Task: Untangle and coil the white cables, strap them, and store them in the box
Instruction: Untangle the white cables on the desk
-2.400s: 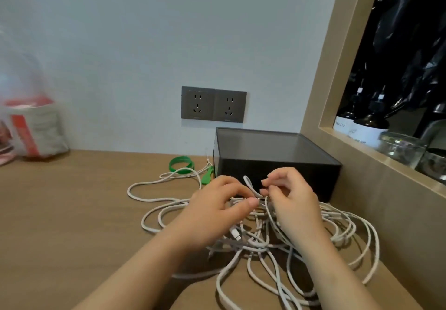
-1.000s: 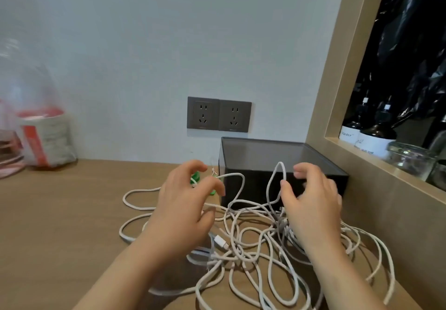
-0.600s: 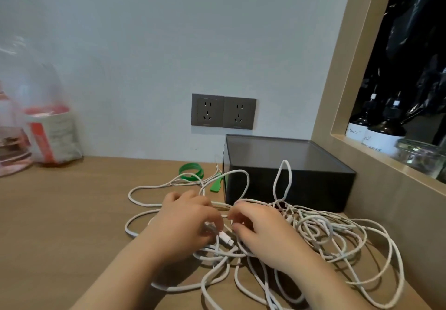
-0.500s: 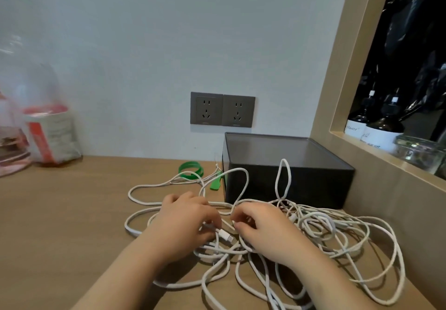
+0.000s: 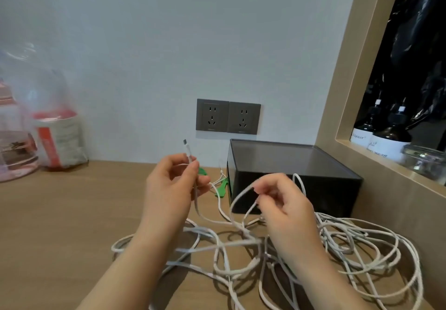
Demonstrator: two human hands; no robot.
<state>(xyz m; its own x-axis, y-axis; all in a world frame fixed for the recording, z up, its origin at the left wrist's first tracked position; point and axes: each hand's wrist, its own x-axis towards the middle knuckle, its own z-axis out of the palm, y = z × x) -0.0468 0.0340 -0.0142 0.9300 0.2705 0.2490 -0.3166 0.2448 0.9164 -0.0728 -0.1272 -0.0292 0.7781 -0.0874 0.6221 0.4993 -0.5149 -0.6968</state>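
Above the wooden desk (image 5: 60, 213), left hand (image 5: 169, 189) is pinching one cable end between thumb and fingers, with the connector plug (image 5: 186, 148) sticking up past the fingertips. Right hand (image 5: 287, 208) is pinching a raised cable loop with curled fingers, just in front of the dark box (image 5: 289, 165). White cables (image 5: 337, 244) are lying in a loose tangle on the desk, running under both hands and spreading out to the right in front of the box. Box is sitting at the back by the wall, next to the wooden shelf frame (image 5: 337, 92). Green straps (image 5: 222, 188) are lying just left of the box, partly hidden behind the left hand. Two wall sockets (image 5: 228, 118) are showing above the box. Plastic bag (image 5: 48, 128) is sitting far left, blurred. Dark bottles (image 5: 386, 138) and a glass jar (image 5: 424, 162) are standing in the shelf opening at right.
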